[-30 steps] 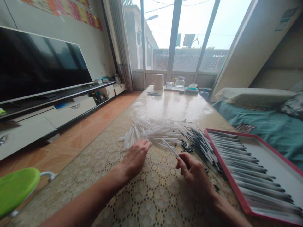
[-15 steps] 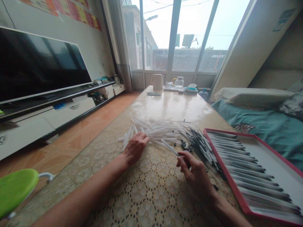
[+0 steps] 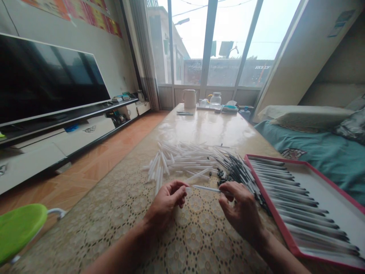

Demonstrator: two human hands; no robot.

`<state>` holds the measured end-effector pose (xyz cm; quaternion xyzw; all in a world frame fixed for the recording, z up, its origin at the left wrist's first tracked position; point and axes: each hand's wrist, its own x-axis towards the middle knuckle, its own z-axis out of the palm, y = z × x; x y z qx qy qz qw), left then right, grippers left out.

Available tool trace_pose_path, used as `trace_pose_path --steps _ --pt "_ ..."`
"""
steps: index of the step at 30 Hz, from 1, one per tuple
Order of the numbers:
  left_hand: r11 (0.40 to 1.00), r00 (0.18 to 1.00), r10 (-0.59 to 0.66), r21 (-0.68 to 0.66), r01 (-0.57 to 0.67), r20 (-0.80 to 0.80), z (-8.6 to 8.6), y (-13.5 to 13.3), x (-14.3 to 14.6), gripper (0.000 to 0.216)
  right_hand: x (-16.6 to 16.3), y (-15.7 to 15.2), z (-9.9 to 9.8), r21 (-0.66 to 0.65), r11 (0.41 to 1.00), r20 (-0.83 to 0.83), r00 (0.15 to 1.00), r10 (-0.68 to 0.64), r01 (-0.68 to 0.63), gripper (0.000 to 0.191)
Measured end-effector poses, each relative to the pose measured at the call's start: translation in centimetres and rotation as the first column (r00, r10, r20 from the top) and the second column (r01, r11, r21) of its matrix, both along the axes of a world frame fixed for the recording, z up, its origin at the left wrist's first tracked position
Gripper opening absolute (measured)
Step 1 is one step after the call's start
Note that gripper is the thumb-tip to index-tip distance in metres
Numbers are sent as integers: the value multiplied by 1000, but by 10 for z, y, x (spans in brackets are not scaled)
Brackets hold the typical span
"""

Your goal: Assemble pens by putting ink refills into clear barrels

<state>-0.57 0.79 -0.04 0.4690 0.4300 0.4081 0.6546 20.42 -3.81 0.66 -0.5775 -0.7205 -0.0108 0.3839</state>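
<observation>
My right hand [image 3: 238, 201] is closed on a slim pen [image 3: 207, 188], held nearly level with its tip toward the left. Between thumb and fingertips, my left hand [image 3: 168, 199] pinches a white pen cap [image 3: 188, 189]; only its translucent end shows, just short of the pen's tip. Beyond the hands lies a loose pile of white plastic tubes [image 3: 185, 158]. Dark, thin refills [image 3: 239, 167] are heaped to the right of it. Small black plugs [image 3: 224, 177] lie scattered near my right fingers.
A red-rimmed box [image 3: 276, 224] at the right holds a row of pens [image 3: 308, 205]. At the table's far end stand a beige jug [image 3: 189, 99] and a glass pitcher [image 3: 216, 99]. A green stool [image 3: 23, 230] is at the left.
My left hand has come back from the white pile toward me, now with the cap in its fingers. The pen in my right hand has turned level, facing it.
</observation>
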Motion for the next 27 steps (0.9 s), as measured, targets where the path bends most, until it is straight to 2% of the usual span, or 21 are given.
trace_pose_path --steps 5,12,17,20,27 --pt "999 999 20 -48 -17 43 0 2 -2 31 -1 -1 2 -26 999 16 999 28 -27 9" --pt "999 999 -37 -11 37 23 -1 0 -1 30 -5 -2 2 -57 995 36 996 87 -84 8" --pt "999 998 -44 5 43 45 -1 0 0 32 -5 0 -3 -211 949 170 948 270 -233 13" --pt "998 997 -53 34 51 55 -2 -1 1 32 -8 0 -8 -241 944 224 933 280 -226 18" --pt "993 996 -72 96 67 59 -8 -4 4 28 -9 -2 -7 -279 929 104 954 281 -243 26"
